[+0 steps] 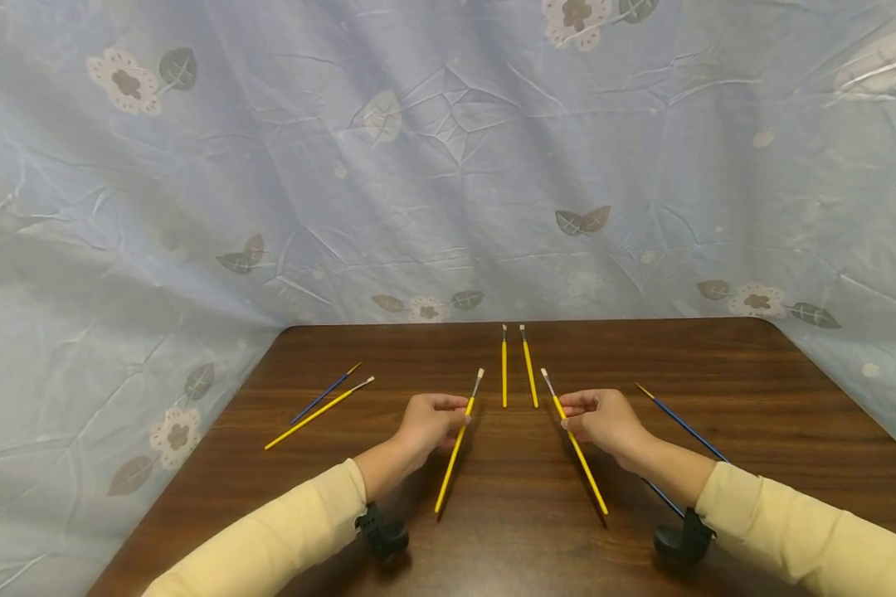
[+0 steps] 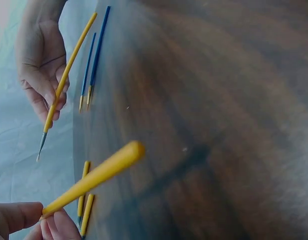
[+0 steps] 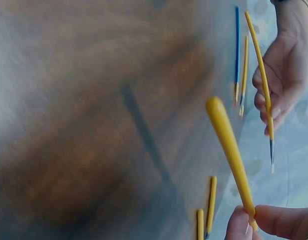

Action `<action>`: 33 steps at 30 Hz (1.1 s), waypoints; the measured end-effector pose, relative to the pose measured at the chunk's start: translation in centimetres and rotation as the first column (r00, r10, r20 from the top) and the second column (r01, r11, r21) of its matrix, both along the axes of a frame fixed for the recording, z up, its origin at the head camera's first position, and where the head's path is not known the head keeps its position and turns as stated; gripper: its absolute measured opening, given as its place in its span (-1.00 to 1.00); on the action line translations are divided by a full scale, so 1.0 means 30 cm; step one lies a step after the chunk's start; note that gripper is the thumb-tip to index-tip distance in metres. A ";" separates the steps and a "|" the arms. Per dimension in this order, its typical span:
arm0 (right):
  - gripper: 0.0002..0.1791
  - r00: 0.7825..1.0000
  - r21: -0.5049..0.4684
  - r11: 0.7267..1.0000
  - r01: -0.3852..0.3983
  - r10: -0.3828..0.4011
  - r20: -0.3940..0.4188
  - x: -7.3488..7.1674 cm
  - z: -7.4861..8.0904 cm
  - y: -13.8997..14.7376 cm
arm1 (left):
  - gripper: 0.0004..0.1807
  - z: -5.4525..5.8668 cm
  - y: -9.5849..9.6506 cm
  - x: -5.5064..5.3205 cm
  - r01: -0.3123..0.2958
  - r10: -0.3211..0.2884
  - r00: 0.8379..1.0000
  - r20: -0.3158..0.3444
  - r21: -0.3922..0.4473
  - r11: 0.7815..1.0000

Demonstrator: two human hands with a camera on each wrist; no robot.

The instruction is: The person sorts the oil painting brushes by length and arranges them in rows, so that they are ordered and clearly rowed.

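Note:
In the head view my left hand (image 1: 431, 424) pinches a yellow-handled paintbrush (image 1: 454, 456), its pale bristles pointing away from me. A matching yellow paintbrush (image 1: 584, 464) is pinched by my right hand (image 1: 605, 421), its bristle end tilted toward the middle. Both brushes are held just above the table. Beyond and between the hands, two more yellow paintbrushes (image 1: 504, 373) (image 1: 529, 373) lie side by side, bristles toward the back edge. The left wrist view shows the handle end of the left brush (image 2: 94, 180) close up; the right wrist view shows the right one (image 3: 231, 155).
On the left of the brown wooden table (image 1: 388, 356) lie a blue paintbrush (image 1: 325, 394) and a yellow paintbrush (image 1: 318, 413). Two blue brushes (image 1: 687, 424) lie on the right, partly hidden by my right forearm. A flowered cloth (image 1: 448, 207) hangs behind the table.

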State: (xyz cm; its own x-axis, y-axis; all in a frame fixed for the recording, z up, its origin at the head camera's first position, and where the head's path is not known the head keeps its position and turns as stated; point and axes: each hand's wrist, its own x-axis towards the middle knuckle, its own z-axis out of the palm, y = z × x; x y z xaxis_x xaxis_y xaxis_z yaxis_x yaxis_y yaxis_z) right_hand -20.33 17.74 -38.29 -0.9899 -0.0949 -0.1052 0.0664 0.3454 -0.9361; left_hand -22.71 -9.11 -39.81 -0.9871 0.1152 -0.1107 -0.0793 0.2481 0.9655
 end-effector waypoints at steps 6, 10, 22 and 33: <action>-0.56 1.000 -0.013 1.000 -0.013 0.013 0.012 -0.044 0.025 0.020 | -0.71 0.012 0.016 -0.037 -0.034 0.034 0.999 -0.022 0.021 0.999; -0.55 1.000 -0.019 1.000 0.004 -0.003 0.020 -0.078 0.032 0.031 | -0.71 0.015 0.025 -0.059 -0.051 0.052 0.998 -0.033 0.022 0.998; -0.52 0.999 -0.046 0.998 0.045 -0.044 0.030 -0.212 0.059 0.034 | -0.69 0.022 0.059 -0.132 -0.089 0.093 0.995 -0.049 0.067 0.994; -0.56 0.989 -0.057 0.989 0.139 -0.136 0.057 -0.306 0.045 0.022 | -0.69 0.033 0.091 -0.234 -0.142 0.142 0.990 0.000 0.071 0.987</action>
